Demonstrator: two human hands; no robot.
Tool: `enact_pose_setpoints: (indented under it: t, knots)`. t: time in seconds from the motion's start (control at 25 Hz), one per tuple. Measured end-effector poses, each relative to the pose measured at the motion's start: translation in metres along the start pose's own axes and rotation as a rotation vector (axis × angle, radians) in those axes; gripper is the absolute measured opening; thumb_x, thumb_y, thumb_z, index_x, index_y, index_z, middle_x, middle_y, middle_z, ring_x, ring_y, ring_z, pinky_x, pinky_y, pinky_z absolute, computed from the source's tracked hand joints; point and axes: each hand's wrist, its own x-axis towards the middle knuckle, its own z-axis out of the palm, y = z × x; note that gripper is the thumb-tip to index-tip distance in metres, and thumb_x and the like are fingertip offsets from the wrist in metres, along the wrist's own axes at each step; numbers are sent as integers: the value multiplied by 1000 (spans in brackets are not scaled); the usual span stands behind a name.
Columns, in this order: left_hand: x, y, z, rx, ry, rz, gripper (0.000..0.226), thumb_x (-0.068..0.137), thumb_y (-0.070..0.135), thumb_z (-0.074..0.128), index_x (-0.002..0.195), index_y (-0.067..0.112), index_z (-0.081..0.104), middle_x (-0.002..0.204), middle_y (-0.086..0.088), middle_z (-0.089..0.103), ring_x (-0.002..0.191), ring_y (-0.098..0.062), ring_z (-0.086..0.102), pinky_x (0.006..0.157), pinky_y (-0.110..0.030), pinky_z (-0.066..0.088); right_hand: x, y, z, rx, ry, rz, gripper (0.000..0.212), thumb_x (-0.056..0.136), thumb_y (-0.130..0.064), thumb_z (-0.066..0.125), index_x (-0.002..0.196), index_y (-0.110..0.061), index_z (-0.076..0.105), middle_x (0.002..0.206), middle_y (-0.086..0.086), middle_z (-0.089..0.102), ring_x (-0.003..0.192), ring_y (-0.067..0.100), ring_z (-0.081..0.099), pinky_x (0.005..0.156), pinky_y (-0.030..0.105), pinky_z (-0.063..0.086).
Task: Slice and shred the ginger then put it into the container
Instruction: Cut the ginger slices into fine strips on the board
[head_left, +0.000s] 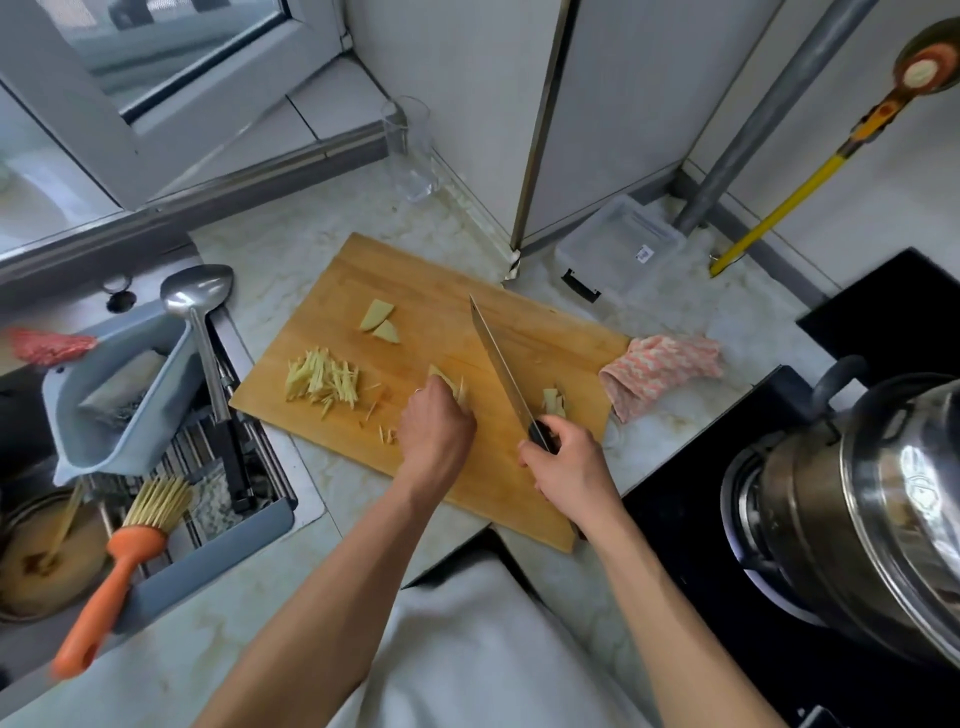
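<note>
A wooden cutting board (415, 291) lies on the counter. On its left sits a pile of shredded ginger (322, 382). Two ginger slices (380, 322) lie further back. My left hand (435, 428) holds down a small stack of ginger slices (451, 385) with curled fingers. My right hand (566, 470) grips the handle of a knife (501, 371), whose blade points away just right of that stack. A few cut pieces (554, 401) lie right of the blade. A clear plastic container (618, 249) stands behind the board at the wall.
A pink striped cloth (660, 371) lies right of the board. A steel pot (857, 514) sits on the black stove at right. At left a sink rack holds a ladle (200, 322), a grey tub (119, 395) and an orange brush (119, 566). A glass (410, 150) stands at the back.
</note>
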Motion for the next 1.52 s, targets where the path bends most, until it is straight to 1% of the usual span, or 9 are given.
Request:
enact_pose_setpoints:
  t: [0.16,0.28,0.48,0.64,0.8,1.0,1.16,1.36,1.52]
  knots:
    - [1,-5,-1,-209,-17,-44,7,86,12,62,93,11,64,89,-5,64,82,-25,60,68,-41,53,2,4,-3,26,-21,12,21,93,-19,62,109,-6,62,88,13,70,65,17,57,63,34,49]
    - [4,-11,-6,-367,-17,-107,11,84,10,67,96,11,67,93,-3,65,79,-15,59,64,-29,48,4,8,-4,46,-21,10,27,92,-19,61,110,1,59,100,21,69,65,21,55,61,34,46]
    - [19,-23,-15,-592,-5,-223,24,79,14,79,99,16,65,96,-5,69,88,-23,68,79,-40,59,7,12,-4,56,-31,24,34,91,-20,62,114,5,56,108,25,66,66,23,55,61,33,45]
    - [29,-28,-26,-527,-34,-71,10,84,14,77,91,19,71,92,-1,71,82,-19,65,70,-31,53,9,14,-6,55,-35,18,36,91,-19,62,115,7,56,116,27,62,74,42,62,61,33,44]
    - [49,-26,-44,-147,-173,270,15,90,7,67,98,16,76,98,5,71,87,-11,63,77,-23,47,9,13,-5,58,-34,23,37,92,-19,62,116,9,55,120,29,59,91,46,63,63,39,50]
    - [74,-15,-57,99,-262,474,31,89,-5,58,103,17,75,100,6,71,89,-8,65,80,-15,48,10,12,-5,63,-30,24,34,93,-21,61,115,5,56,108,26,66,85,43,65,67,45,55]
    - [78,-20,-50,190,-192,549,35,84,-3,62,112,16,71,109,-2,71,91,-18,66,81,-25,53,9,11,-3,61,-28,-4,33,93,-22,61,113,5,58,99,24,69,64,23,54,61,35,46]
    - [54,-33,-43,-84,59,240,26,90,12,65,114,7,70,105,-8,68,83,-21,63,70,-28,49,17,0,-1,-7,-83,-101,17,95,-28,60,80,-19,63,73,10,65,55,8,50,53,34,44]
    - [40,-37,-32,-244,-6,-82,12,89,16,66,93,7,73,87,-11,72,73,-22,67,63,-34,57,27,-11,3,-101,-127,-148,22,96,-34,59,82,-19,65,77,11,68,62,21,58,55,36,46]
